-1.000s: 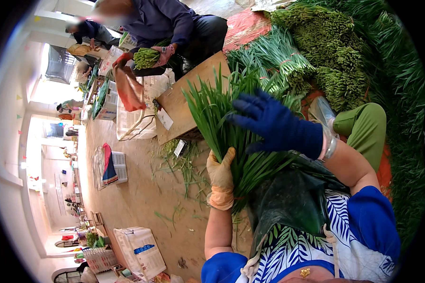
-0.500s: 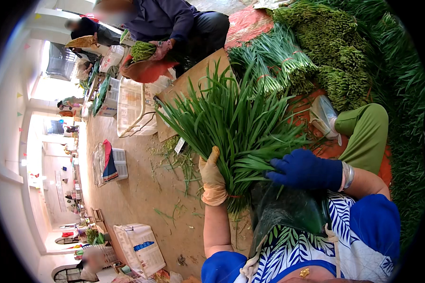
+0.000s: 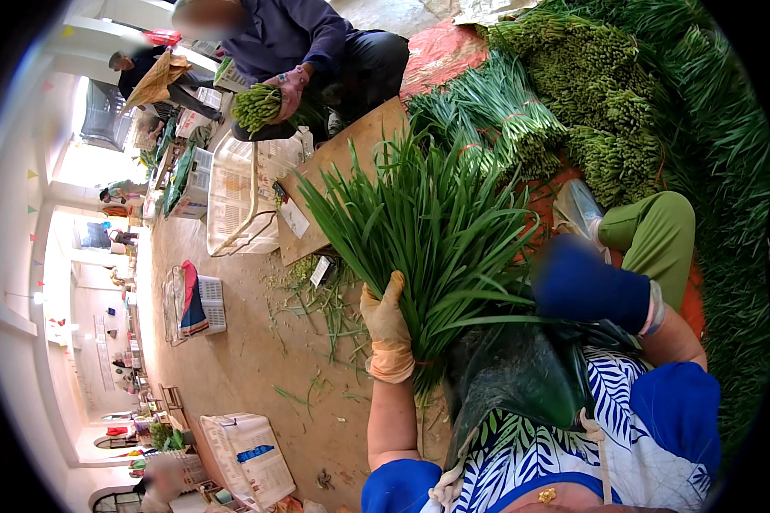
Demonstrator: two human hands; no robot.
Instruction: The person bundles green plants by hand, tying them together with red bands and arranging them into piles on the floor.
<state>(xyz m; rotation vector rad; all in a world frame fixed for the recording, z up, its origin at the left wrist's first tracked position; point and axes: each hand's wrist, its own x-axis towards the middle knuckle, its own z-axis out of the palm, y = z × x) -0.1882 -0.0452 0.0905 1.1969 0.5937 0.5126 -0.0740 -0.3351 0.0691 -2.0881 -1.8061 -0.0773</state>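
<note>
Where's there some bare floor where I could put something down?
Bare brown floor shows between the cloth-draped crate and the lower white crate, left of the scattered leaf scraps. It's crowded around the left hand, which holds a leafy bunch, and to the right, where green bundles are piled.

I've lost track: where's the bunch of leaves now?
In the head view, the bunch of leaves is near the centre, gripped by the left hand, with the blue-gloved right hand to its right.
</note>
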